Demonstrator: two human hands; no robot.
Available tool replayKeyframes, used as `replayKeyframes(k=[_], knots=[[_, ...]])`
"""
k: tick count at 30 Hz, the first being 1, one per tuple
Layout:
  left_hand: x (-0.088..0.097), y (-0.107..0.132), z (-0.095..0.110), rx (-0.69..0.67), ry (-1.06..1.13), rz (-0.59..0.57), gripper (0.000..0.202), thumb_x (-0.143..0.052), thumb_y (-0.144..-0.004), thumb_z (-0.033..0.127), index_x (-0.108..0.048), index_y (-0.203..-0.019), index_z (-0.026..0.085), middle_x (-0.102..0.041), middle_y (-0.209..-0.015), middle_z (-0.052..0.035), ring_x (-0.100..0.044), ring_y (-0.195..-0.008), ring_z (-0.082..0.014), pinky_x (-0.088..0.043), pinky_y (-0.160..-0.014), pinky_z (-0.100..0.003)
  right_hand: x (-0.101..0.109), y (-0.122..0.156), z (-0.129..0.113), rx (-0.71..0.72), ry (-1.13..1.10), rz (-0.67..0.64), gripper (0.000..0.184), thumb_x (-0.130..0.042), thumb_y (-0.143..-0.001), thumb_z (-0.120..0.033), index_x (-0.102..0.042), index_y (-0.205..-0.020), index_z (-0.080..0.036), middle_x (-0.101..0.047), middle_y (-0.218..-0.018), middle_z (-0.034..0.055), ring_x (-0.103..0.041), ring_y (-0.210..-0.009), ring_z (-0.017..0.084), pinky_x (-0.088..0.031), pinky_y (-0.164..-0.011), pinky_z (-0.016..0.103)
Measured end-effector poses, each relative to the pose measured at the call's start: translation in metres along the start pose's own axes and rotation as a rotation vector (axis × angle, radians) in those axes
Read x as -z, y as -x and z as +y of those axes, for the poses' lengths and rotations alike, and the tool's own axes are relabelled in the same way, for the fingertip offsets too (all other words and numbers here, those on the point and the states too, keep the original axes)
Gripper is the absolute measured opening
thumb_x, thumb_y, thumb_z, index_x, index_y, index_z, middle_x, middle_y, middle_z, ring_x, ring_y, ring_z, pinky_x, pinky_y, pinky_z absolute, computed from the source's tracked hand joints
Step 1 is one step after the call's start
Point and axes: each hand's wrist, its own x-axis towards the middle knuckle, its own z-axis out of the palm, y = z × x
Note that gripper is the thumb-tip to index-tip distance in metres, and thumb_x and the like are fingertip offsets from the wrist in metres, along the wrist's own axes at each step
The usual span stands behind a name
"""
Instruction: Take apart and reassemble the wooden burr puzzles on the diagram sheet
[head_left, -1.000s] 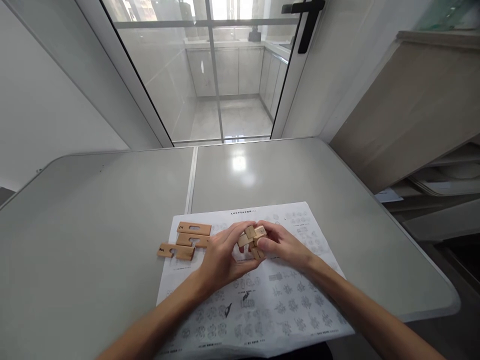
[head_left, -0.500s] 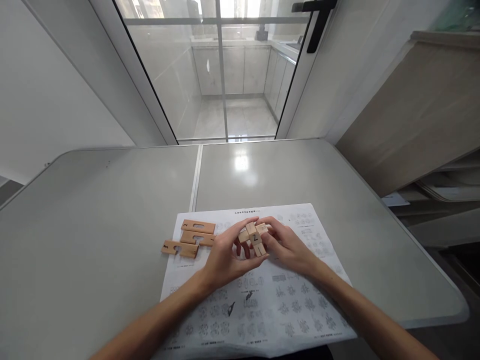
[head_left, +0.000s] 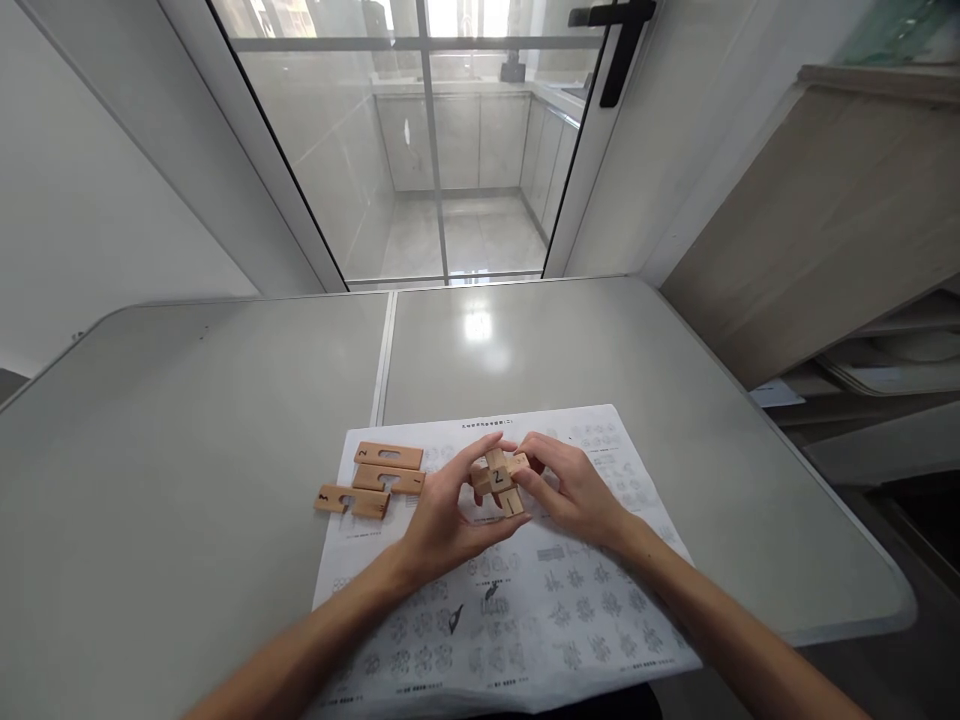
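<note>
A wooden burr puzzle [head_left: 499, 478] of interlocking numbered bars is held above a printed sheet [head_left: 600, 600]. The bar end facing me bears a "2", and the lower end shows a "1". My left hand [head_left: 450, 510] closes around it from the left, thumb under the lower end and fingers over the top. From the right, my right hand [head_left: 566, 485] pinches the bar end on that side between thumb and fingers. Part of the puzzle is hidden by the fingers. Left of my left hand lie several flat notched wooden pieces [head_left: 389, 456], marked with numbers.
The grey table [head_left: 225, 420] has a metal seam running away from me. Beyond its far edge stands a glass door [head_left: 420, 200] with a black handle [head_left: 619, 60]. A wooden cabinet [head_left: 810, 220] stands along the right side.
The puzzle has tilted slightly in my hands, and my right fingers now pinch its right bar end more plainly. The whole view has shifted a little.
</note>
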Motion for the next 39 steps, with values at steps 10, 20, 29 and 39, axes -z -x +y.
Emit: replayKeyframes(k=[10, 20, 29, 39], knots=[[-0.002, 0.002, 0.0, -0.259, -0.218, 0.062, 0.08, -0.078, -0.087, 0.015, -0.041, -0.158, 0.027, -0.075, -0.134, -0.0104, -0.076, -0.105, -0.0213, -0.062, -0.092, -0.035, 0.003, -0.001, -0.005, -0.155, -0.201, -0.13, 0.042, -0.051, -0.106, -0.042, -0.04, -0.069, -0.023, -0.037, -0.061, -0.0065, -0.032, -0.055, 0.012, -0.026, -0.054, 0.029], [-0.004, -0.001, -0.005, -0.156, -0.105, 0.08, 0.086, -0.074, -0.096, 0.022, -0.024, -0.166, 0.028, -0.04, -0.166, -0.0238, -0.067, -0.122, -0.0277, -0.062, -0.086, -0.041, 0.011, -0.014, -0.004, -0.473, -0.778, 0.247, 0.042, -0.058, -0.102, -0.057, -0.065, -0.081, -0.021, -0.05, -0.054, -0.0049, -0.037, -0.045, 0.011, -0.033, -0.046, 0.027], [-0.002, 0.0, -0.003, -0.124, -0.124, -0.008, 0.062, -0.066, -0.099, 0.019, -0.038, -0.154, 0.028, -0.042, -0.162, -0.0202, -0.058, -0.131, -0.0302, -0.059, -0.096, -0.046, 0.028, -0.016, 0.029, -0.466, -1.154, 0.479, 0.02, -0.078, -0.091, -0.041, -0.067, -0.091, -0.025, -0.063, -0.087, 0.0012, -0.047, -0.055, 0.011, -0.05, -0.045, 0.024], [-0.001, -0.002, -0.001, -0.139, -0.173, -0.028, 0.049, -0.063, -0.099, 0.016, -0.045, -0.144, 0.025, -0.047, -0.15, -0.0184, -0.051, -0.139, -0.0313, -0.057, -0.102, -0.048, 0.026, -0.017, 0.027, -0.489, -1.276, 0.492, 0.024, -0.079, -0.09, -0.041, -0.064, -0.086, -0.023, -0.06, -0.08, -0.0014, -0.047, -0.055, 0.009, -0.046, -0.044, 0.02]])
